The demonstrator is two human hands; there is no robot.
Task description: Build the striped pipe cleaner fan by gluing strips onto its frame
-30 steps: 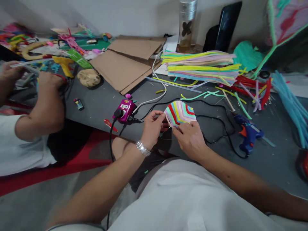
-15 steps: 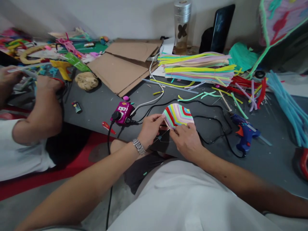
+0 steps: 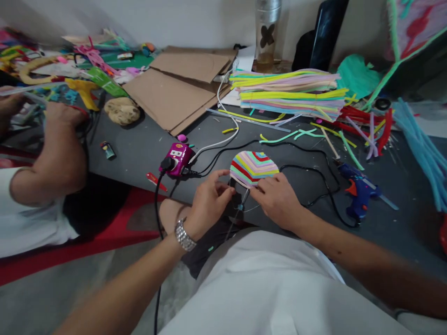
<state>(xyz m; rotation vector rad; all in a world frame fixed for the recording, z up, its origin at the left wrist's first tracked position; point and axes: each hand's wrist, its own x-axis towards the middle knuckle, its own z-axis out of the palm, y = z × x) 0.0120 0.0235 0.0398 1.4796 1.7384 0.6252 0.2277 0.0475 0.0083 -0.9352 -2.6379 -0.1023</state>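
Observation:
A round piece of striped pipe cleaners [image 3: 254,166], in red, yellow, mint, lilac and blue, is held tilted above the table's front edge. My right hand [image 3: 279,200] grips its lower right rim, fingers on top. Beside its lower left edge is my left hand [image 3: 211,200], wearing a metal watch, index finger stretched toward the rim and thumb apart from it. Whether that fingertip touches the rim I cannot tell. Thin pale strands and a small bluish bit [image 3: 240,207] hang below the disc, between the hands.
A blue glue gun [image 3: 361,193] lies at right, its cable looping behind my hands. A purple power socket [image 3: 177,158] stands left. Behind are pipe-cleaner bundles [image 3: 289,95], cardboard [image 3: 178,100] and a bottle [image 3: 267,35]. A co-worker's arm [image 3: 64,144] is at far left.
My left hand has come off the disc's edge, moving left and down with its fingers loosened. The disc has turned and shifted slightly left in my right hand.

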